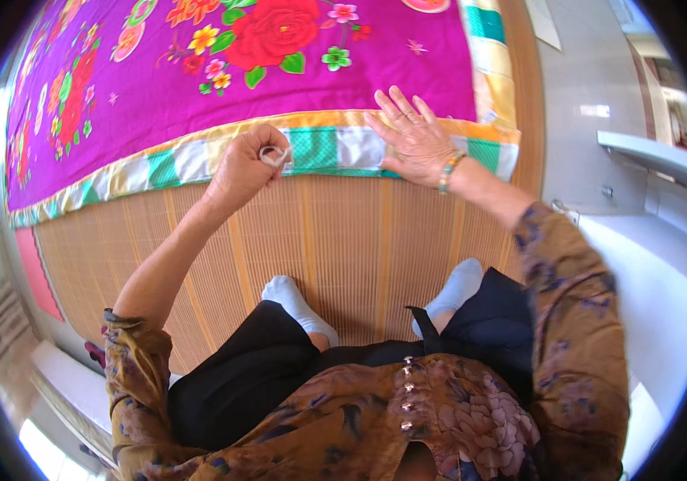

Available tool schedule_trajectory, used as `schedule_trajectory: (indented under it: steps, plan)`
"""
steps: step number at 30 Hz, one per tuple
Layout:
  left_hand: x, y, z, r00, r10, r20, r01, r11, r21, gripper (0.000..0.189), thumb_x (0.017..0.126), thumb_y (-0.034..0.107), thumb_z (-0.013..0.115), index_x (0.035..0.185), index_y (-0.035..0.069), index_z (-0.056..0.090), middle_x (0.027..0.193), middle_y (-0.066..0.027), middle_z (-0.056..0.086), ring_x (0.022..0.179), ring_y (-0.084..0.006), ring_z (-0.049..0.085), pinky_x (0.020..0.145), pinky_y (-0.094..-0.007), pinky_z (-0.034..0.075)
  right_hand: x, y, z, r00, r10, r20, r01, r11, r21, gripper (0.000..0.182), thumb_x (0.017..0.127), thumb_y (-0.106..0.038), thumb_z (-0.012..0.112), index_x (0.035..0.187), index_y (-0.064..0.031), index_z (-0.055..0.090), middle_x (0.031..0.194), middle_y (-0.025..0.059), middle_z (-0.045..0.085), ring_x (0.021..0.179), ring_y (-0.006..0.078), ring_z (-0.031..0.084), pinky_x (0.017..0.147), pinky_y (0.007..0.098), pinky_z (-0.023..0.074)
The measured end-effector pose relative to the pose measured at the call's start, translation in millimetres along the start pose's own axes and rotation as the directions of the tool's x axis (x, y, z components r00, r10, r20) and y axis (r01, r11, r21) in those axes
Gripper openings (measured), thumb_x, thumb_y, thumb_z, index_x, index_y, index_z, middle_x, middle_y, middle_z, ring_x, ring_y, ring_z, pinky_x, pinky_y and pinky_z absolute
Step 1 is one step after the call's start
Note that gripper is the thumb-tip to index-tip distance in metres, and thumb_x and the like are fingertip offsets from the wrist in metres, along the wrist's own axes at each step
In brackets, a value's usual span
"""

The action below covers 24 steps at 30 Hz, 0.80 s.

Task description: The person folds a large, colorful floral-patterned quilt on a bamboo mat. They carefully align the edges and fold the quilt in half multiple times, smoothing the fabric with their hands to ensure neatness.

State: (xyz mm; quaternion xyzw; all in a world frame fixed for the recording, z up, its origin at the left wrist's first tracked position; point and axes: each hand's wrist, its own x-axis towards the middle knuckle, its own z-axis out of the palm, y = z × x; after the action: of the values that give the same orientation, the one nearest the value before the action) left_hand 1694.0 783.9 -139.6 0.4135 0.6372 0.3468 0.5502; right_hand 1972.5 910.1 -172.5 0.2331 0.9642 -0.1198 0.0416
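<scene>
A bright magenta quilt (157, 96) with printed red roses and smaller flowers lies spread out in front of me. Along its near edge runs a patchwork border (313, 150) of green, white and cream pieces with a yellow strip. Over that border my left hand (250, 157) is curled closed around a small white loop (272, 157), which looks like cord or thread. A needle cannot be made out. My right hand (409, 138), fingers spread and palm down, is over the same border near the quilt's right corner. It holds nothing; a beaded bracelet (451, 171) circles the wrist.
A slatted bamboo mat (343, 240) lies under the quilt and my socked feet. To the right is a pale floor (577, 108), with a white shelf-like ledge (650, 156) beyond. A pink cloth (40, 273) lies at the mat's left edge.
</scene>
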Motion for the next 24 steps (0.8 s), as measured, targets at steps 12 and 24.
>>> schedule_trajectory:
  steps: [12,24]
  plan:
    - [12.6,96.0,214.3,0.809,0.475,0.346,-0.585,0.709,0.394,0.007,0.078,0.004,0.063,0.084,0.005,0.06,0.074,-0.0108,0.061,0.067,-0.0267,0.06,0.061,-0.0359,0.048,-164.5,0.9,-56.9,0.853,0.376,0.363,-0.18,-0.44,0.88,0.052,0.08,-0.029,0.075,0.122,-0.0034,0.058,0.101,0.0108,0.065,0.084,0.0151,0.064,0.068,0.0277,0.0565]
    - [35.7,63.8,306.7,0.789,0.389,0.475,-0.604,0.628,0.49,0.049,0.07,0.004,0.065,0.116,0.004,0.05,0.104,-0.0173,0.057,0.101,-0.0349,0.057,0.085,-0.0411,0.048,-252.1,150.0,35.9,0.572,0.729,0.377,-0.335,-0.213,0.918,0.017,0.079,-0.016,0.07,0.086,-0.0012,0.066,0.073,0.0054,0.068,0.064,0.0149,0.065,0.06,0.0285,0.0542]
